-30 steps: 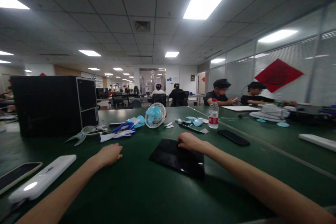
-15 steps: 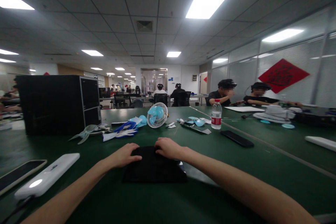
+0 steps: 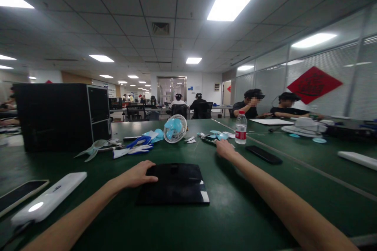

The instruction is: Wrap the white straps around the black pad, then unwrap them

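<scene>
A flat black glossy panel (image 3: 173, 188) lies on the green table (image 3: 235, 211) in front of me. It has a small dark tab at its far edge and white reflections at its right corner. My left hand (image 3: 144, 173) is closed at the panel's far left corner, thumb over its top face. Farther off to the right, my right hand (image 3: 225, 149) touches or covers the near end of a thin dark strip (image 3: 208, 139) beside light blue fan blades (image 3: 219, 135). Its fingertips are mostly hidden behind the hand.
A small white-and-blue fan (image 3: 175, 128) and blue-white gloves (image 3: 134, 150) lie ahead. A black computer case (image 3: 55, 117) stands left, near a phone (image 3: 22, 196) and a white power bank (image 3: 50, 200). To the right are a water bottle (image 3: 240, 127) and a black phone-like slab (image 3: 264, 154). Two people sit beyond.
My right hand has let go of the panel's far edge and moved right and forward to the strip by the blue blades. The left hand stays at the panel.
</scene>
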Demonstrator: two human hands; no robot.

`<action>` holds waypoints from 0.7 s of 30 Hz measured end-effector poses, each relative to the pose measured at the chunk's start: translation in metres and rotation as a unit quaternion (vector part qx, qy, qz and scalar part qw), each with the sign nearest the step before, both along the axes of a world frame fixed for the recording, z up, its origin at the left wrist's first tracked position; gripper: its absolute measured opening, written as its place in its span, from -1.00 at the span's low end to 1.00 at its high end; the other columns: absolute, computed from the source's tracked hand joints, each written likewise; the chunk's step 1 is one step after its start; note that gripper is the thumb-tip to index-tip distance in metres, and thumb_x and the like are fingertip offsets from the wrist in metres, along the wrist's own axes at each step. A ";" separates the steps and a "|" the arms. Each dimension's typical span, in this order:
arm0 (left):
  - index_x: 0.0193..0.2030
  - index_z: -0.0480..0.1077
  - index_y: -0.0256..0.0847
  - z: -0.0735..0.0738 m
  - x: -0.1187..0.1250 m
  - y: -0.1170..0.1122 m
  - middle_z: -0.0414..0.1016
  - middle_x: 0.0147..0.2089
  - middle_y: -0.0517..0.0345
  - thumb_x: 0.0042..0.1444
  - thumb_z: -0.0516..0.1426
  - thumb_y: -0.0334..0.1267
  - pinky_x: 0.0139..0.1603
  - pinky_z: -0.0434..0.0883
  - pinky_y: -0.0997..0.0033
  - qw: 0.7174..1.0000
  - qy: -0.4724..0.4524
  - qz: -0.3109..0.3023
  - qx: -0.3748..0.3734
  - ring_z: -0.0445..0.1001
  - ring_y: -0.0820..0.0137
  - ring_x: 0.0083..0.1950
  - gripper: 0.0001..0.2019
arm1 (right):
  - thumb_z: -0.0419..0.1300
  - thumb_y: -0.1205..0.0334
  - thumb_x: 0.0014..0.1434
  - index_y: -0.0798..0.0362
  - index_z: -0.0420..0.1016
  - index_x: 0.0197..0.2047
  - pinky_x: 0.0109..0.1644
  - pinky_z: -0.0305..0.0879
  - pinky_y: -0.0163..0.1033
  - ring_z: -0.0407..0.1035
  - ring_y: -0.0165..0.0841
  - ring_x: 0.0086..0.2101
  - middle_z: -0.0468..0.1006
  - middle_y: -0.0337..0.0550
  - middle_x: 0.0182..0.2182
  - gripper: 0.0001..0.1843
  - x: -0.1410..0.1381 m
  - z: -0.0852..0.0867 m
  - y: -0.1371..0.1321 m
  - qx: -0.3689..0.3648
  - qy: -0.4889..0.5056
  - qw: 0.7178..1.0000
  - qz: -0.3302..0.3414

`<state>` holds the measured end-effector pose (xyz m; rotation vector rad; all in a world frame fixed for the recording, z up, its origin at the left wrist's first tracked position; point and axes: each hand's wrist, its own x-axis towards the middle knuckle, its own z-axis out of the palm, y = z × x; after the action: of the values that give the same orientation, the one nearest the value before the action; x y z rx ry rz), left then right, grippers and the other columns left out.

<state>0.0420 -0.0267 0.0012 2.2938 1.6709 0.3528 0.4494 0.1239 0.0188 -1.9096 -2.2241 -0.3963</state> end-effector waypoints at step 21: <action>0.22 0.24 -0.18 -0.003 -0.002 0.001 0.25 0.28 -0.07 -0.08 0.12 0.30 0.22 0.20 0.17 1.000 -0.024 -0.009 0.011 0.25 0.10 0.24 -0.19 | 0.10 0.19 0.19 0.24 0.57 -0.12 -0.02 0.27 -0.11 0.36 -0.06 -0.03 0.50 0.23 -0.05 -0.66 0.034 -0.016 0.020 -0.036 -0.048 0.998 0.003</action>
<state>0.0396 -0.0254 -0.0021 2.2961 1.6305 0.4213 0.4835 0.1435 0.0026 -1.9569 -2.3353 -0.4224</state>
